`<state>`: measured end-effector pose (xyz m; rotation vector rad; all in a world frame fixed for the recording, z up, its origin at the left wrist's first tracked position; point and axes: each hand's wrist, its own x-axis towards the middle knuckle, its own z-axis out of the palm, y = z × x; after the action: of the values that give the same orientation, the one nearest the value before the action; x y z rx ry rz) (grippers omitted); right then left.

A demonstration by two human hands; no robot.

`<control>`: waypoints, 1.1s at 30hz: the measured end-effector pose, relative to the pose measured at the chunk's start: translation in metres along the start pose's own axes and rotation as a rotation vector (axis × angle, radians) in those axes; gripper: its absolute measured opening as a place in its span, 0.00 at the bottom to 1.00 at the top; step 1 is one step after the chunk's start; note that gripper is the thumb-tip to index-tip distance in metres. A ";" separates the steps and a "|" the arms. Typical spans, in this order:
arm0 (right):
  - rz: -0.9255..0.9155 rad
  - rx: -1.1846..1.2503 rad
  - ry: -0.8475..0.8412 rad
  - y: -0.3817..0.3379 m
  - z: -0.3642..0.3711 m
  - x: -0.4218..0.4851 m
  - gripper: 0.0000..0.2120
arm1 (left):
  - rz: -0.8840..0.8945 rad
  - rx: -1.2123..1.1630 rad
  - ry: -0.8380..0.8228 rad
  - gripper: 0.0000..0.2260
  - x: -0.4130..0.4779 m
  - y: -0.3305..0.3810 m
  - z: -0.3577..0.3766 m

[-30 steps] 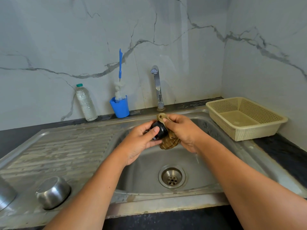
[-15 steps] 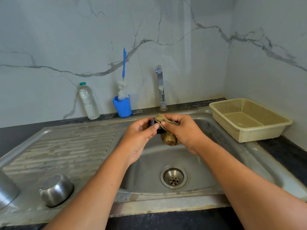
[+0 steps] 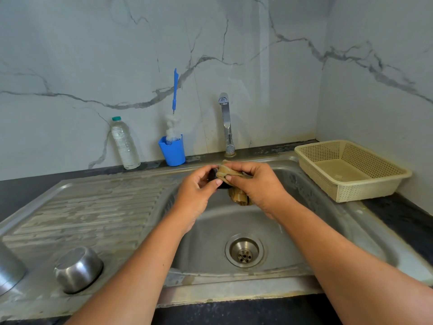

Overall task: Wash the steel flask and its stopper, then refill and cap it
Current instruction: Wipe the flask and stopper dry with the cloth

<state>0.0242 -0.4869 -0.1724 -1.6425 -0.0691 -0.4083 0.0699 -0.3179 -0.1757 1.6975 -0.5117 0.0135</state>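
Observation:
Over the sink basin (image 3: 269, 221) my left hand (image 3: 196, 195) grips the small black stopper (image 3: 213, 175), mostly hidden by my fingers. My right hand (image 3: 255, 186) holds a tan scrubbing cloth (image 3: 237, 197) and presses a fold of it over the stopper's top. On the draining board at the lower left a steel cup-shaped cap (image 3: 77, 269) stands upside down. At the left edge a curved piece of the steel flask (image 3: 9, 270) shows, the rest cut off by the frame.
The tap (image 3: 226, 123) stands behind my hands, with no water running. A blue cup holding a bottle brush (image 3: 173, 146) and a plastic water bottle (image 3: 124, 144) stand against the marble wall. A beige plastic basket (image 3: 351, 170) sits at the right.
The stopper has turned in my left hand and more of it is covered. My right hand has pulled the cloth up over the stopper's top.

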 end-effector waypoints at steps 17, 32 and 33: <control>0.360 0.279 -0.098 -0.022 -0.004 -0.011 0.20 | 0.096 0.036 -0.123 0.17 -0.008 0.008 0.008; 0.382 0.141 -0.114 -0.007 -0.002 -0.003 0.27 | 0.136 0.233 -0.066 0.15 -0.005 0.004 0.011; 0.356 0.136 -0.105 -0.006 0.000 -0.003 0.26 | 0.112 0.215 -0.048 0.15 -0.005 0.003 0.012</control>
<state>0.0197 -0.4856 -0.1673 -1.5030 0.1142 -0.0440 0.0613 -0.3275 -0.1765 1.8799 -0.6593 0.1124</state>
